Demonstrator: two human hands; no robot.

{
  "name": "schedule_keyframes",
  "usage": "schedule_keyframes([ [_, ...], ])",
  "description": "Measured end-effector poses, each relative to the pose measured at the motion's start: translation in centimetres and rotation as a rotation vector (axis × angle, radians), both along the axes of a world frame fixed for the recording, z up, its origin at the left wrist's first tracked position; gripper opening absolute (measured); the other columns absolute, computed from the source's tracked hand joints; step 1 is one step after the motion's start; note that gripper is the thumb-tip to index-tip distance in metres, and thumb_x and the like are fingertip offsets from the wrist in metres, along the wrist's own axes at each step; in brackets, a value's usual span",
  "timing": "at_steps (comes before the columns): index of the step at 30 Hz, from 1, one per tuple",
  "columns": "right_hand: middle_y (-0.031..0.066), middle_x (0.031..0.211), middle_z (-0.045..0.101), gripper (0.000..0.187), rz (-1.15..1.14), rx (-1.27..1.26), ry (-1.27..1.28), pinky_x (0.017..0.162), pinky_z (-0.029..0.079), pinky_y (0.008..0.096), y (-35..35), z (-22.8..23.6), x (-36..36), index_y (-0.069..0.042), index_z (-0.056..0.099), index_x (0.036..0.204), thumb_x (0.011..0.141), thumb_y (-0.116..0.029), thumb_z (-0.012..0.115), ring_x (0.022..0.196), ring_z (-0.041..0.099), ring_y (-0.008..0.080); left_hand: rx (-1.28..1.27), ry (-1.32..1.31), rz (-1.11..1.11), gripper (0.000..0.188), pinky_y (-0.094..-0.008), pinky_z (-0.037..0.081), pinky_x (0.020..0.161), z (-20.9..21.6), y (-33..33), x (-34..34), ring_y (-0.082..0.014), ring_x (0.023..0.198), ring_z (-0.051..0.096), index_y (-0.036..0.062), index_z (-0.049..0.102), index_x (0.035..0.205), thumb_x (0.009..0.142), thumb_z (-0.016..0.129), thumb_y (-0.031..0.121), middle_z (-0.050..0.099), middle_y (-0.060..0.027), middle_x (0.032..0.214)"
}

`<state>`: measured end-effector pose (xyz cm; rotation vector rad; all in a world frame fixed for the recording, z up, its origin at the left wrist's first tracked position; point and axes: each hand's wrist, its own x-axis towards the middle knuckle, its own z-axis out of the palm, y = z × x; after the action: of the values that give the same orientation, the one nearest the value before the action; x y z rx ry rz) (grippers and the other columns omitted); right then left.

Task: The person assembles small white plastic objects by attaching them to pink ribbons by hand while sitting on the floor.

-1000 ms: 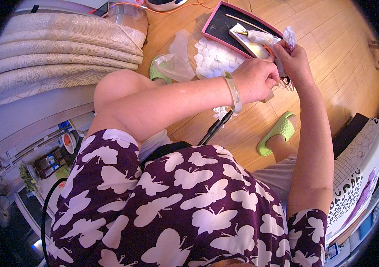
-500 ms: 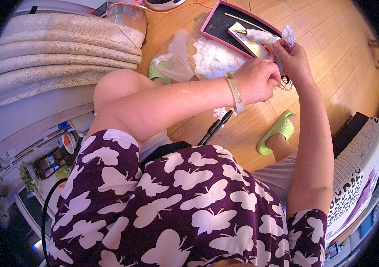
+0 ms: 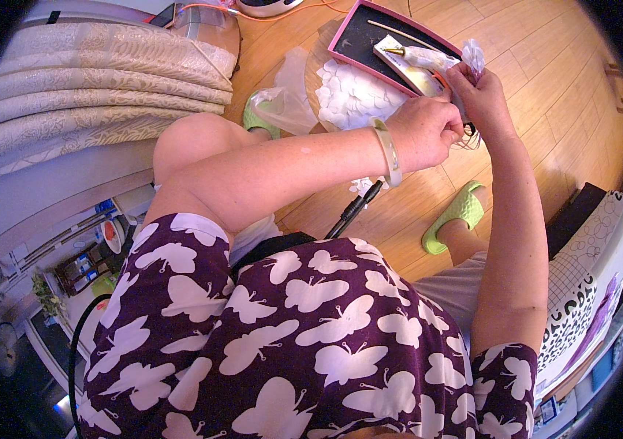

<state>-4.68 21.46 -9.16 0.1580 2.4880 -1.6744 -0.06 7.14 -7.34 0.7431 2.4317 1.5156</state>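
Observation:
Beyond my knees, my right hand point(image 3: 481, 101) pinches a pale, shiny cluster of petal-like pieces point(image 3: 472, 57) that sticks up above the fingertips. Close by on its left, my left hand point(image 3: 423, 132), with a pale bangle point(image 3: 386, 151) on the wrist, is closed with the fingers curled in. Whatever it grips is hidden. Thin dark wires point(image 3: 470, 134) show just past its knuckles. Behind both hands lies a pink-rimmed black box point(image 3: 355, 45) with a glue tube point(image 3: 421, 57), a small carton point(image 3: 397, 64) and a thin stick point(image 3: 393, 31) in it.
White petal-shaped pieces point(image 3: 352, 95) are heaped left of the box, beside a clear plastic bag point(image 3: 293, 99). A black rod point(image 3: 355, 211) rises near my lap. Green slippers point(image 3: 458, 218) are on my feet on the wood floor. A patterned sofa point(image 3: 106, 80) stands left, a printed bag point(image 3: 590, 285) right.

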Motion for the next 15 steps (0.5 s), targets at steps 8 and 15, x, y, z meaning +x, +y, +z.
schedule_keyframes([
  [8, 0.0034, 0.063, 0.056, 0.019, -0.010, -0.024, -0.015, 0.051, 0.042, 0.0251, 0.00, 0.02, 0.07, 0.000, 0.056, 0.076, 0.078, -0.019, 0.058, 0.055, 0.049, 0.0096, 0.000, 0.014, -0.002, 0.006, -0.0358, 0.046, 0.062, 0.03, 0.07, 0.09, -0.0281, 0.065, 0.059, 0.0018, 0.058, 0.070, 0.070, 0.057, 0.008, 0.058, -0.0151, 0.068],
  [15, 0.0035, 0.061, 0.055, 0.019, -0.023, -0.023, -0.014, 0.050, 0.041, 0.0253, -0.20, 0.02, -0.02, 0.000, 0.057, 0.075, 0.078, -0.019, 0.058, 0.054, 0.049, 0.0101, 0.012, 0.037, -0.002, 0.006, -0.0363, 0.046, 0.061, -0.12, 0.09, 0.11, -0.0285, 0.065, 0.058, 0.0020, 0.058, 0.070, 0.069, 0.056, 0.008, 0.058, -0.0149, 0.068],
])
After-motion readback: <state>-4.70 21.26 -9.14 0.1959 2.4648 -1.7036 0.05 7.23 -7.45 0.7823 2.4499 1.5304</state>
